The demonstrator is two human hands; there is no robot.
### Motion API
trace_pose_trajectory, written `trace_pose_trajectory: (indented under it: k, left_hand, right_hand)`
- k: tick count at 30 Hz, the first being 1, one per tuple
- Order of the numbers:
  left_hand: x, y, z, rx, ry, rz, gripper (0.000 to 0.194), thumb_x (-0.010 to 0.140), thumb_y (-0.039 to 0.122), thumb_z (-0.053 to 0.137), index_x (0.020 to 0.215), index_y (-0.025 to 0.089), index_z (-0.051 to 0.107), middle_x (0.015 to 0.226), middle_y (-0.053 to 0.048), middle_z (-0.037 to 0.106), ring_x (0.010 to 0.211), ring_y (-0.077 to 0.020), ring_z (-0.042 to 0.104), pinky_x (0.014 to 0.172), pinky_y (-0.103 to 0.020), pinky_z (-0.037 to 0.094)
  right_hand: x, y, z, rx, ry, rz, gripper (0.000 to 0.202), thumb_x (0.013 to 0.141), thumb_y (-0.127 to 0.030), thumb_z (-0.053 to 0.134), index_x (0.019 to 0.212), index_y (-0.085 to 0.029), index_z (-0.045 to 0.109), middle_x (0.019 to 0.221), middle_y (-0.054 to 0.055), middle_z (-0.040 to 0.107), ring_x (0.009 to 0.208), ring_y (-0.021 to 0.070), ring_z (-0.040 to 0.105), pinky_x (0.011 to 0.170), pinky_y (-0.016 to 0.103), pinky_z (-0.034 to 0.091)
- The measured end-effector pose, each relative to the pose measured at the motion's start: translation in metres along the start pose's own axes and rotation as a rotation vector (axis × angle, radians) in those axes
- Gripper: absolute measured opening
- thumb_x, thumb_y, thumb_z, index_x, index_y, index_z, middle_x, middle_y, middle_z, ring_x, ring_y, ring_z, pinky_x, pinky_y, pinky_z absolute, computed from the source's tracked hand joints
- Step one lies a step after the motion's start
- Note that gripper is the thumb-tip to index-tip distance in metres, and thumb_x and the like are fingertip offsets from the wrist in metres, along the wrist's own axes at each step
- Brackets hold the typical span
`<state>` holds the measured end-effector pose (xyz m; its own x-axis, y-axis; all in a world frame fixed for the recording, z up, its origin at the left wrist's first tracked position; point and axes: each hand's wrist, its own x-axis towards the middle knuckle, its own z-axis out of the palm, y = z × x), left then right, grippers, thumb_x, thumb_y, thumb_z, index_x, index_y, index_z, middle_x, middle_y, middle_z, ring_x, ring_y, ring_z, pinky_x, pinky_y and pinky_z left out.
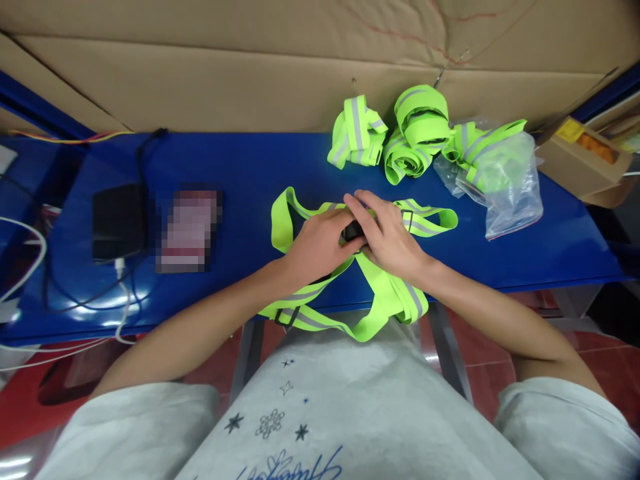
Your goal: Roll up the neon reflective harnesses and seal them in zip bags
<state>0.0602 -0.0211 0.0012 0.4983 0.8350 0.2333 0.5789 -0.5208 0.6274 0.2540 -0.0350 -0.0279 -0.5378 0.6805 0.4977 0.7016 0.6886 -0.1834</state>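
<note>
Across the near edge of the blue tabletop (245,200), a fluorescent yellow-green reflective strap (375,277) with grey stripes is lying in loose loops, its lower loops hanging slightly past the edge. At its middle, the left hand (323,243) is pinching a black buckle (353,231) between thumb and bent fingers, while the right hand (387,233) is curling its fingers over the same piece from the other side, partly hiding it. One black slider (287,316) is sitting on the strap's lower left loop. Beyond the hands, a bundled strap (356,137) and two rolled straps, one resting on the other, are standing near a cardboard panel (225,80). Rightward, a clear plastic bag (515,207) is partly covering more webbing, beside an open cardboard box (585,160). Leftward, a pixelated rectangular object (187,230) is lying near a black box (119,223) with a white cable (123,300) plugged in.
</note>
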Motion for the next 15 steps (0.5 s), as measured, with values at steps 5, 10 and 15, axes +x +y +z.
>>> trace_pose_trajectory:
  k: [5,10,15]
  left_hand:
    - [0.009,-0.016,-0.033,-0.536,-0.287,-0.051,0.046,0.095,0.046,0.069,0.135,0.023,0.065,0.122,-0.008,0.076,0.114,-0.0251,0.073,0.097,-0.039,0.059]
    - [0.014,-0.030,-0.041,-0.667,-0.399,-0.159,0.035,0.086,0.043,0.079,0.111,0.020,0.071,0.107,-0.007,0.080,0.100,-0.0215,0.077,0.087,-0.034,0.061]
    - [0.014,-0.022,-0.046,-0.621,-0.232,-0.130,0.038,0.089,0.051,0.076,0.112,0.020,0.071,0.104,-0.008,0.080,0.093,-0.0199,0.076,0.079,-0.030,0.060]
  right_hand:
    - [0.003,0.008,-0.016,0.015,0.117,-0.070,0.072,0.101,-0.017,0.046,0.169,-0.023,0.022,0.154,0.019,0.046,0.145,0.0337,0.046,0.114,0.053,0.046]
    - [0.003,0.011,-0.029,-0.031,0.084,-0.024,0.061,0.100,-0.026,0.057,0.159,-0.024,0.041,0.154,0.019,0.049,0.145,0.0346,0.048,0.114,0.052,0.047]
    - [0.001,0.021,-0.044,-0.102,0.021,0.063,0.068,0.094,-0.058,0.069,0.152,-0.025,0.052,0.153,0.019,0.053,0.139,0.0400,0.053,0.111,0.058,0.046]
